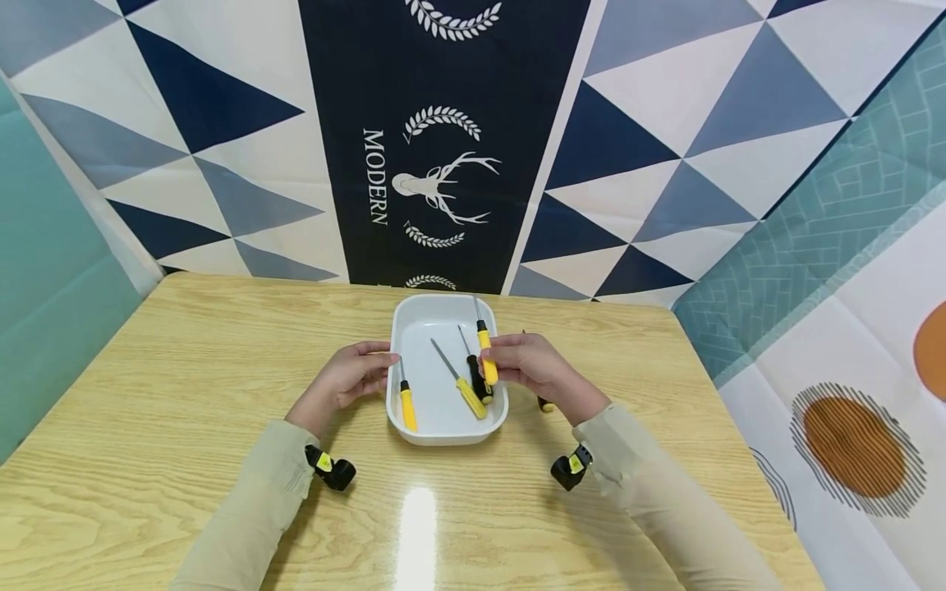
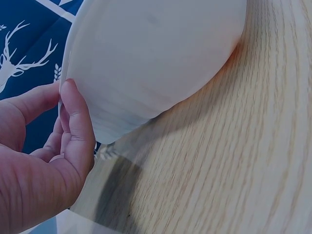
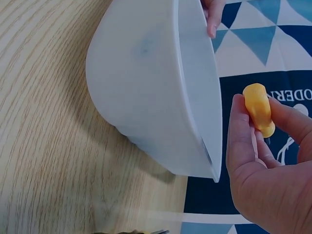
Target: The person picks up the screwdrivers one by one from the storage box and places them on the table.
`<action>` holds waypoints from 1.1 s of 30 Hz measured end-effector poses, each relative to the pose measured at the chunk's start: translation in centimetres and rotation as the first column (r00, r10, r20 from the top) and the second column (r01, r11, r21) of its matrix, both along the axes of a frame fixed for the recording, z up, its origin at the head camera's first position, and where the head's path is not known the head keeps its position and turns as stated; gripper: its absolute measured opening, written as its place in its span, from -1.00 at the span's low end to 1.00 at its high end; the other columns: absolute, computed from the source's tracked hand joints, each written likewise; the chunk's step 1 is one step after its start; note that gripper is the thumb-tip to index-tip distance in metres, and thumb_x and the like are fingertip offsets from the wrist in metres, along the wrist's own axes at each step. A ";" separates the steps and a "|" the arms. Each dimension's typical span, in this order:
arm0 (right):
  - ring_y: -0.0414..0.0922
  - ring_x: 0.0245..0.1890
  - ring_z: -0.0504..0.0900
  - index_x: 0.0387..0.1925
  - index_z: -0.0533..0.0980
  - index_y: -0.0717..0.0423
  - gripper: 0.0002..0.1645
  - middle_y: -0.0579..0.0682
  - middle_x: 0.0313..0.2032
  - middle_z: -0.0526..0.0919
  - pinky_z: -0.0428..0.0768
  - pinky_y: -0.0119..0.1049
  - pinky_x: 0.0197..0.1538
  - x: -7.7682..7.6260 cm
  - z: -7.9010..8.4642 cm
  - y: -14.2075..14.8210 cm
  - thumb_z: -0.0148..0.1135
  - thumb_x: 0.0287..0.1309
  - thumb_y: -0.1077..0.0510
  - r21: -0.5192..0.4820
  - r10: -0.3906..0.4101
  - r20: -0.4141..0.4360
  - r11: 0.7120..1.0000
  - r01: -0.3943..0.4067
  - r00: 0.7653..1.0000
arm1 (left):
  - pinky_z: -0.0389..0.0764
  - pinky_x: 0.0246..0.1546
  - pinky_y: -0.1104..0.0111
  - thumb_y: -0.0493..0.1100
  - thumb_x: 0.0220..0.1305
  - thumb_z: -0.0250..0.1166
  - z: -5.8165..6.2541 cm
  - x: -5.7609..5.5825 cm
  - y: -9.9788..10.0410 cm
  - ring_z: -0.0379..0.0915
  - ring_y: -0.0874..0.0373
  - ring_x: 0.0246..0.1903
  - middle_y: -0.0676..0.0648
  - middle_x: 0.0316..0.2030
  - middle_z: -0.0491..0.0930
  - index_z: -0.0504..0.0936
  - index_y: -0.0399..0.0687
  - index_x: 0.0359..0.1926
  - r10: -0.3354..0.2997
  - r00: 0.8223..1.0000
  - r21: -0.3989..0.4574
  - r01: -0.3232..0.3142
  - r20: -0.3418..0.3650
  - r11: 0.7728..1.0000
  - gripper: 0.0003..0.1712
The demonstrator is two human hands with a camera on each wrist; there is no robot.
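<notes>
A white plastic tub (image 1: 443, 437) sits on the table, with my left hand (image 1: 343, 379) pinching its left rim between thumb and fingers. My right hand (image 1: 534, 363) holds a screwdriver (image 1: 486, 351) with a yellow and black handle over the tub's right side, its shaft pointing away from me. Inside the tub, another yellow-and-black screwdriver (image 1: 408, 409) lies along the left wall. A clear yellow screwdriver (image 1: 469, 397) and a black-handled screwdriver (image 1: 474, 368) lie towards the right. In the right wrist view, thumb and fingers pinch the yellow handle (image 3: 258, 108), above the rim.
On the wooden table (image 1: 244, 345), a yellow-and-black handle end (image 1: 545, 404) shows partly beneath my right wrist; the rest of it is hidden. A patterned cloth (image 1: 436, 164) hangs behind the table's far edge. Other cloths line both sides.
</notes>
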State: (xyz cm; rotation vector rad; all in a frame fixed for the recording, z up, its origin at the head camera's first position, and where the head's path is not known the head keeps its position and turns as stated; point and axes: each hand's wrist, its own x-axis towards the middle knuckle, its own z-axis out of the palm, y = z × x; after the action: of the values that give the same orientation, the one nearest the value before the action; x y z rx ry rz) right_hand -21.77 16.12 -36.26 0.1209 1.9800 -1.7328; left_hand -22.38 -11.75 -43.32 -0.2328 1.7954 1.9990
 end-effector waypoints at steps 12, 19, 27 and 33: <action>-0.18 -0.31 0.68 0.20 0.30 0.42 -0.44 -0.01 -0.33 0.67 0.67 -0.35 -0.14 -0.1 -0.3 0.9 0.15 0.22 0.24 0.002 -0.005 0.017 1.000 0.005 1.000 | 0.63 -0.37 0.50 -0.20 0.23 0.25 0.1 -0.1 0.1 0.49 0.29 -0.45 0.05 -0.39 0.57 0.29 -0.22 0.28 0.015 1.000 -0.008 -0.015 0.013 1.000 -0.38; -0.18 -0.28 0.66 0.17 0.34 0.40 -0.44 0.05 -0.23 0.66 0.68 -0.39 -0.19 -0.2 -0.5 1.6 0.19 0.19 0.21 0.040 -0.041 0.001 0.998 0.041 0.999 | 0.63 -0.37 0.51 -0.20 0.24 0.25 0.1 -0.1 0.1 0.49 0.29 -0.44 0.03 -0.36 0.56 0.26 -0.25 0.30 0.006 1.000 0.000 -0.006 0.004 1.000 -0.35; -0.23 -0.35 0.67 0.18 0.33 0.41 -0.44 0.02 -0.27 0.68 0.68 -0.39 -0.20 -0.3 -0.6 2.2 0.18 0.20 0.21 0.018 -0.040 -0.002 0.999 0.040 0.999 | 0.64 -0.37 0.49 -0.19 0.23 0.26 0.1 -0.1 0.1 0.51 0.28 -0.43 0.03 -0.35 0.57 0.29 -0.22 0.27 0.005 1.000 -0.018 -0.005 0.004 1.000 -0.38; -0.25 -0.37 0.66 0.18 0.33 0.40 -0.44 0.05 -0.21 0.68 0.68 -0.40 -0.21 -0.2 -0.6 2.6 0.17 0.21 0.20 0.014 -0.046 -0.011 0.999 0.046 0.999 | 0.63 -0.38 0.52 -0.20 0.24 0.25 0.0 0.0 0.0 0.51 0.30 -0.46 0.06 -0.40 0.57 0.28 -0.24 0.28 0.004 1.000 -0.015 -0.004 -0.014 1.000 -0.38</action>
State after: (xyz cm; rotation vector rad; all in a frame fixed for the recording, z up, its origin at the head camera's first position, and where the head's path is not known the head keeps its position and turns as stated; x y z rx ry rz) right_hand -21.95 18.68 -36.91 0.1643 2.0127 -1.7514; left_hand -22.35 -11.77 -43.34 -0.2281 1.8208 1.9953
